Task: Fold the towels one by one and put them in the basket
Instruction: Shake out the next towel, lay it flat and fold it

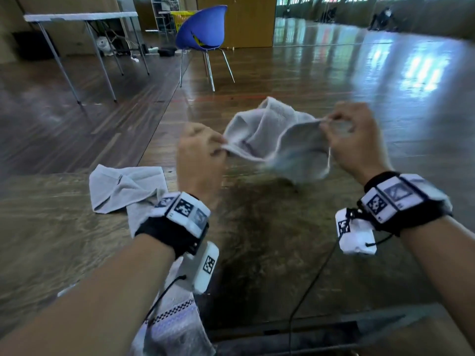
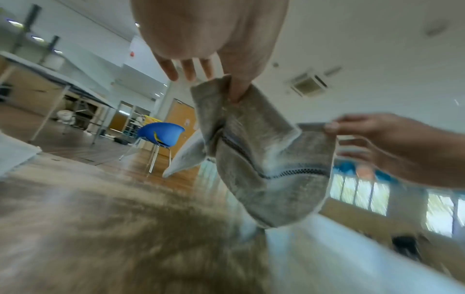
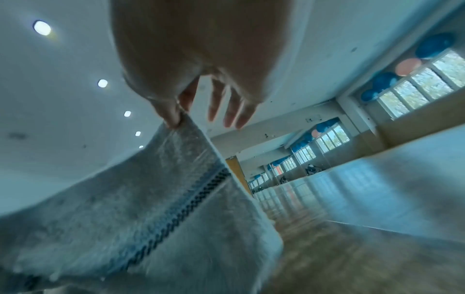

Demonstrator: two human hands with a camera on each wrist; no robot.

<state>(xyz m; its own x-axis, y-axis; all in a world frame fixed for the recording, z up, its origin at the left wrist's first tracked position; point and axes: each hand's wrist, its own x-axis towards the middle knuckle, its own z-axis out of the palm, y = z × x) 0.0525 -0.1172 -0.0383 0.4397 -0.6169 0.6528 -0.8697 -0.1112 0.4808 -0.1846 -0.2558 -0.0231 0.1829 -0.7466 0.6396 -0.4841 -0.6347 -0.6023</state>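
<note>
A grey towel (image 1: 272, 140) with a dark patterned stripe hangs crumpled in the air above the wooden table (image 1: 257, 240), held between both hands. My left hand (image 1: 205, 150) pinches its left corner (image 2: 226, 89) between thumb and finger. My right hand (image 1: 341, 129) pinches the opposite corner (image 3: 178, 123), its other fingers spread loose. In the left wrist view the towel (image 2: 264, 159) sags below the two pinched corners. A second grey towel (image 1: 123, 188) lies rumpled on the table to the left. A third towel with a checked border (image 1: 174, 322) lies under my left forearm. No basket shows clearly.
A blue chair (image 1: 203, 29) stands on the shiny wood floor beyond the table. A folding table (image 1: 82, 18) is at the far left. A dark object (image 1: 295, 332) sits at the near table edge. Cables hang from both wrist units.
</note>
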